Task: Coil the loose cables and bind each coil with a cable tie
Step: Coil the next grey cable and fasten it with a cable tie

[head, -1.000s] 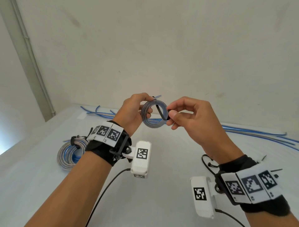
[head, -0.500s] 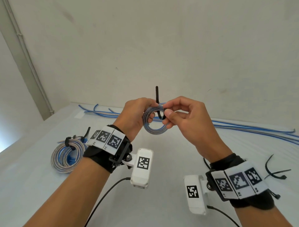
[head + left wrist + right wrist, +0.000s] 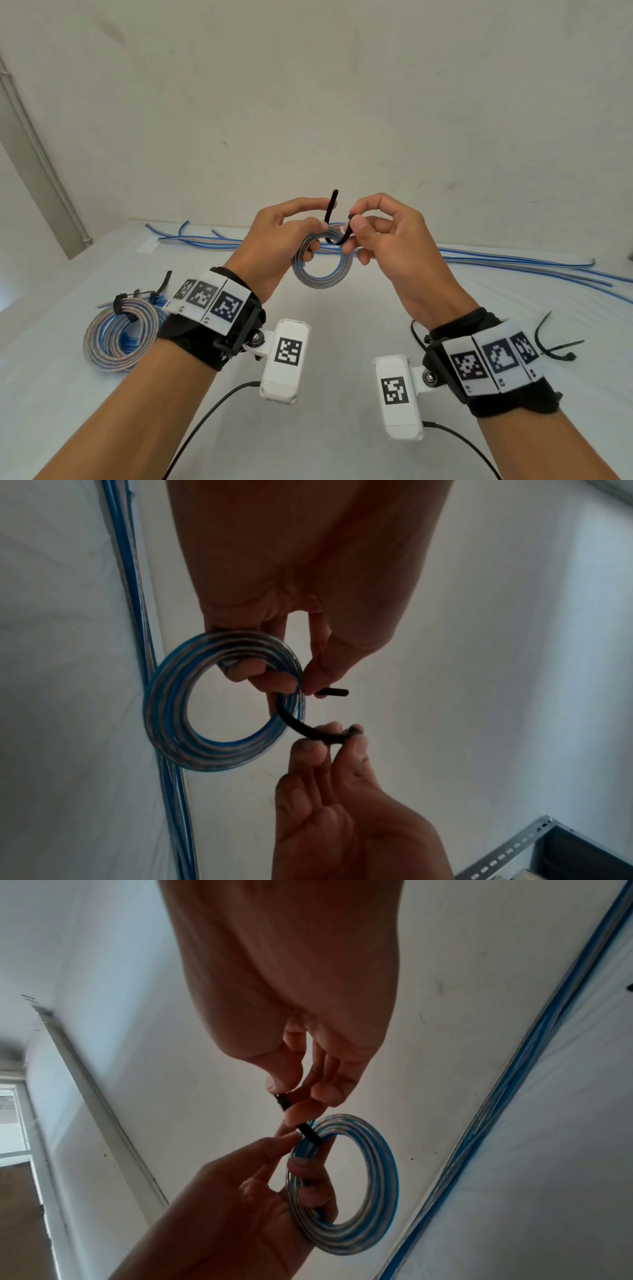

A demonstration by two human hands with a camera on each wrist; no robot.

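A small coil of blue and grey cable (image 3: 322, 270) hangs in the air above the table, and my left hand (image 3: 324, 221) grips its top with curled fingers. A black cable tie (image 3: 330, 209) runs through the coil in a U. Its tail stands up between my left thumb and forefinger. My right hand (image 3: 352, 224) pinches the tie's other end just right of the coil's top. The left wrist view shows the coil (image 3: 171, 704) and the tie (image 3: 304, 727) curving to the right fingertips. In the right wrist view the tie (image 3: 310, 1134) crosses the coil (image 3: 377, 1204).
A larger coil (image 3: 120, 332) bound with black ties lies on the white table (image 3: 325, 342) at the left. Several loose blue cables (image 3: 513, 263) stretch along the back edge by the wall. Spare black ties (image 3: 551, 346) lie at the right. A metal shelf corner (image 3: 514, 853) is nearby.
The tie's tail has swung up to stand above the coil, now held by my left fingers. My right hand has shifted to pinch the tie's other end beside it.
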